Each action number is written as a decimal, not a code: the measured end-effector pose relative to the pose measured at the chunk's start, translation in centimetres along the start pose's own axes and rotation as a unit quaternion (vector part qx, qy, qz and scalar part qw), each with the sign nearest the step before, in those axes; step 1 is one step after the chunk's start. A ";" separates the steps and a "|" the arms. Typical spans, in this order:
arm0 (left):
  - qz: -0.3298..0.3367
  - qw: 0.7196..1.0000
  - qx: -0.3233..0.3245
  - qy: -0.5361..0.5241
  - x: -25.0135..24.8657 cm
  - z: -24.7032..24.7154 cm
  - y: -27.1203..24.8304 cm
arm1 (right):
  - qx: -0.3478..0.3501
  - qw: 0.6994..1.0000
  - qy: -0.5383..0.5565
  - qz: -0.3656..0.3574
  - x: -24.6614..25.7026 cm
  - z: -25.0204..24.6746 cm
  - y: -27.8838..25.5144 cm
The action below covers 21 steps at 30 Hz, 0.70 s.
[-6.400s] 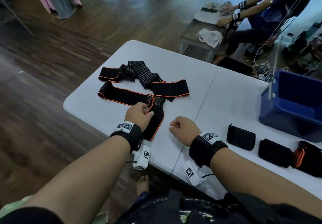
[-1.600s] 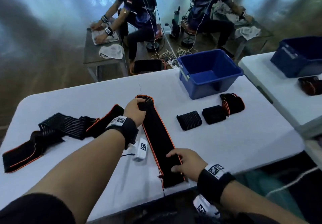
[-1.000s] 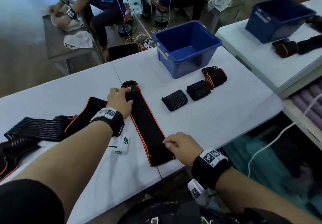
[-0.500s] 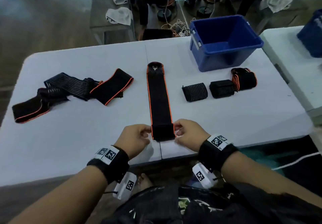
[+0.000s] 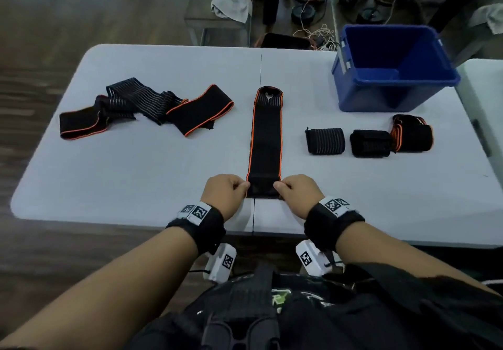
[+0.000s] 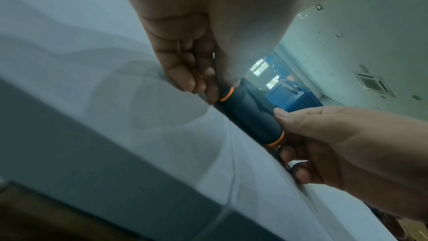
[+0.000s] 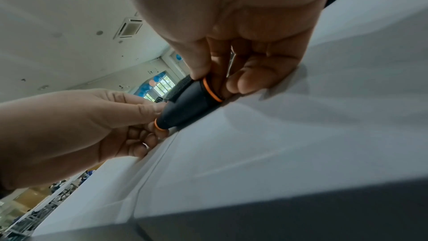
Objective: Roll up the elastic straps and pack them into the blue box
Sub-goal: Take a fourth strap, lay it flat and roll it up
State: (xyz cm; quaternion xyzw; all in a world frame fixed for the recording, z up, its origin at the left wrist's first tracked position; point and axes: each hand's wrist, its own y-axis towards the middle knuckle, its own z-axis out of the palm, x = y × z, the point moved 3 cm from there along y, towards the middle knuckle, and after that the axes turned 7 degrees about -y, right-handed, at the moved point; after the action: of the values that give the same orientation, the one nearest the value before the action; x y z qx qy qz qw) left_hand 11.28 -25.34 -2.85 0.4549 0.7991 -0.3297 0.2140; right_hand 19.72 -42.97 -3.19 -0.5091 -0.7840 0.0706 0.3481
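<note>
A black elastic strap with orange edging (image 5: 266, 132) lies straight along the middle of the white table (image 5: 136, 181), its near end turned over into a small roll (image 6: 250, 113) (image 7: 187, 105). My left hand (image 5: 227, 193) pinches the roll's left end and my right hand (image 5: 295, 193) pinches its right end. Three rolled straps (image 5: 325, 141) (image 5: 370, 143) (image 5: 412, 133) sit in a row right of it. The blue box (image 5: 392, 69) stands open at the far right. A loose heap of unrolled straps (image 5: 141, 107) lies at the left.
The table's near edge runs just under my wrists. A second white table (image 5: 487, 91) adjoins on the right. Beyond the far edge are a low bench with cloths (image 5: 231, 6), cables on the floor and seated people.
The strap was drawn from the heap and laid out straight. Both hands came to its near end, which is now folded over into the start of a roll; the view steadied.
</note>
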 end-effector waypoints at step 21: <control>0.160 0.985 -0.002 0.063 -1.3 -0.2 0.2 | -0.051 0.983 -0.133 -0.115 1.4 0.3 -0.3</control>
State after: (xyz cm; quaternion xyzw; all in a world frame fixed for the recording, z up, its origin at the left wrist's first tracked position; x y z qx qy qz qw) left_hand 12.08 -25.93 -1.91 0.5965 0.7282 -0.2606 0.2145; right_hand 18.98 -41.82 -2.57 -0.4188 -0.8793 0.0569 0.2196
